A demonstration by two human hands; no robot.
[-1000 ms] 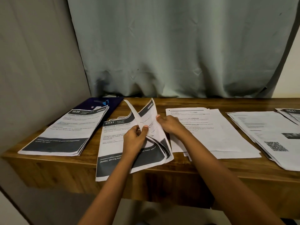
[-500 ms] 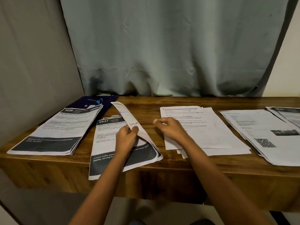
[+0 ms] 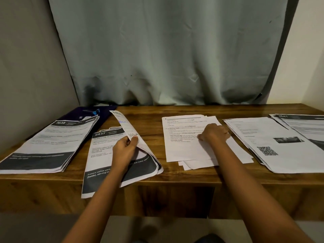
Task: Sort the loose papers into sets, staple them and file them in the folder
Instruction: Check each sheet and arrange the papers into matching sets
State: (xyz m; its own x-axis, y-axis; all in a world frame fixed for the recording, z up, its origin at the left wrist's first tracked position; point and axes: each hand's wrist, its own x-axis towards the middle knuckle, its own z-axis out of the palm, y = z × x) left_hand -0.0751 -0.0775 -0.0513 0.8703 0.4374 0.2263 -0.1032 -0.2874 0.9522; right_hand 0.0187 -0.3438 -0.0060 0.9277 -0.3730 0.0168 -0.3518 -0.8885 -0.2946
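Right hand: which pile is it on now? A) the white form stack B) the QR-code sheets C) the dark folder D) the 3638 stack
A: the right hand rests on the white form stack, while the left hand pinches a lifted sheet of the 2437 set.

Both arms outstretched; left hand point(image 3: 124, 149) pinches sheet point(image 3: 126, 126); right hand point(image 3: 215, 133) knuckles-up, fingers point(image 3: 203, 136) curled.

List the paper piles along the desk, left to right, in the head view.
3638 pile, 2437 pile pinched by the left hand, form pile under the right hand, QR-code pile, dark-header pile at the right edge.
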